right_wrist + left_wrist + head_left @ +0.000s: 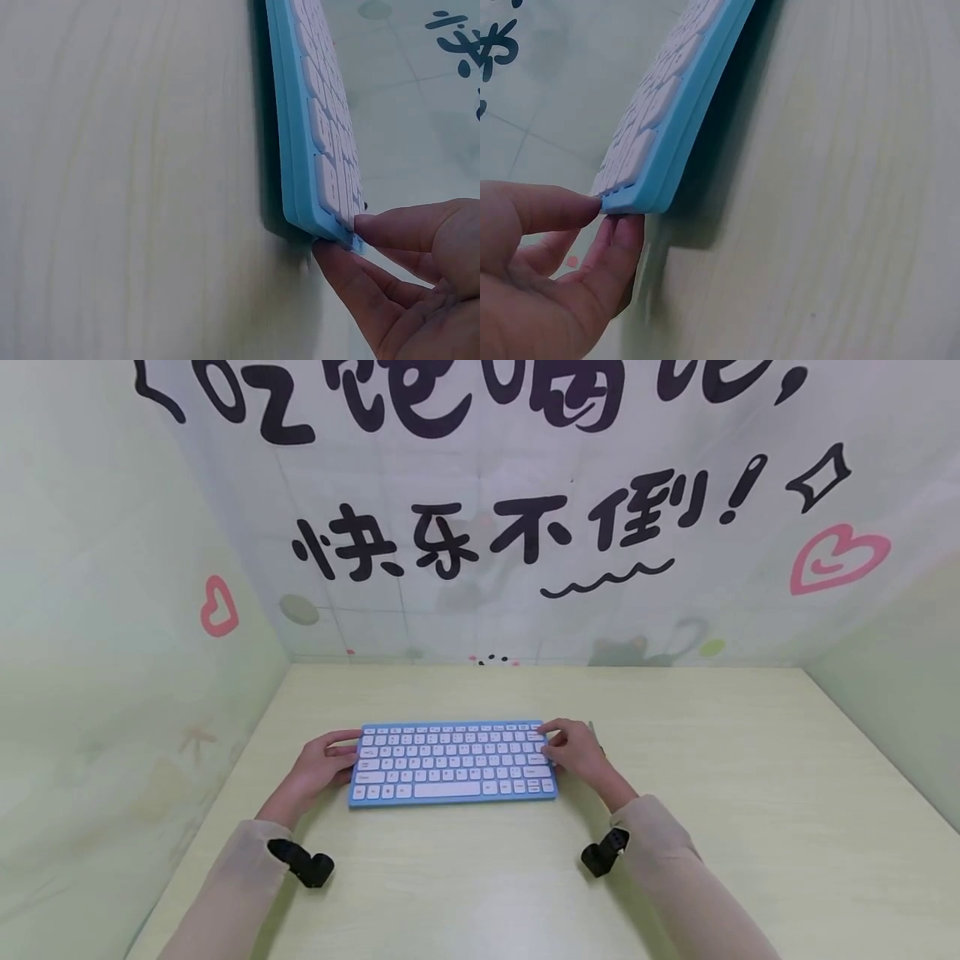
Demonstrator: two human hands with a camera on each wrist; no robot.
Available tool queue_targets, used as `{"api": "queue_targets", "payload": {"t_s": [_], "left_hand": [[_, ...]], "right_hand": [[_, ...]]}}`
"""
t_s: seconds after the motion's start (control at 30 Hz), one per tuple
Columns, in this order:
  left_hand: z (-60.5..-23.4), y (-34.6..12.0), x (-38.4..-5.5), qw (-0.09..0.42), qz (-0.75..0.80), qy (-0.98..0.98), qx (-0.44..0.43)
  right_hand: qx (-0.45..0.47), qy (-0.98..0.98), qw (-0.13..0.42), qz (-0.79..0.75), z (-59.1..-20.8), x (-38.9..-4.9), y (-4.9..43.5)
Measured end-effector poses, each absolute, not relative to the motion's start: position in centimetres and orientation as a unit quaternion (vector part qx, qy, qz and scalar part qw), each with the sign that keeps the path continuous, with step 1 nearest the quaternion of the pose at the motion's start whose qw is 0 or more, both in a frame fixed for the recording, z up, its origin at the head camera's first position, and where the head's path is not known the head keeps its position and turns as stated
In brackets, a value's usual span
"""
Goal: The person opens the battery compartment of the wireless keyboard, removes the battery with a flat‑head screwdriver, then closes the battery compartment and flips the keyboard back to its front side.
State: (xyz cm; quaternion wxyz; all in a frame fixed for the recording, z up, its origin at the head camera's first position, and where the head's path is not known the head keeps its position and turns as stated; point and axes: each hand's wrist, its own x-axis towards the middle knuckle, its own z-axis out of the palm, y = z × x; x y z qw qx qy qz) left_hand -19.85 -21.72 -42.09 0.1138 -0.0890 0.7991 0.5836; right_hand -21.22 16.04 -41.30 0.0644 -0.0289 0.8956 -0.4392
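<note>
A blue keyboard (450, 764) with white keys lies between both hands in the head view, its long sides running left to right. My left hand (321, 770) pinches its left end, thumb above and fingers under the edge, as the left wrist view of the keyboard (676, 142) shows. At the opposite end, my right hand (577, 750) pinches the keyboard (296, 150) the same way. Both wrist views show a dark shadow under the near edge; the keyboard seems raised slightly off the table.
The pale wood-grain table (465, 877) stretches around the keyboard. A white printed backdrop (480, 627) with black lettering stands behind it, and a pale side wall (112, 693) closes the left. A thin greenish object (592, 727), hard to make out, shows behind my right hand.
</note>
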Motion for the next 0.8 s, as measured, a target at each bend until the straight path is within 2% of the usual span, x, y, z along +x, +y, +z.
{"api": "queue_targets", "payload": {"t_s": [0.8], "left_hand": [[-40.0, -21.2, -19.4, 0.131, 0.706, 0.694, -0.05]], "right_hand": [[-0.014, 0.881, 0.111, -0.46, -38.7, -21.6, 17.1]]}}
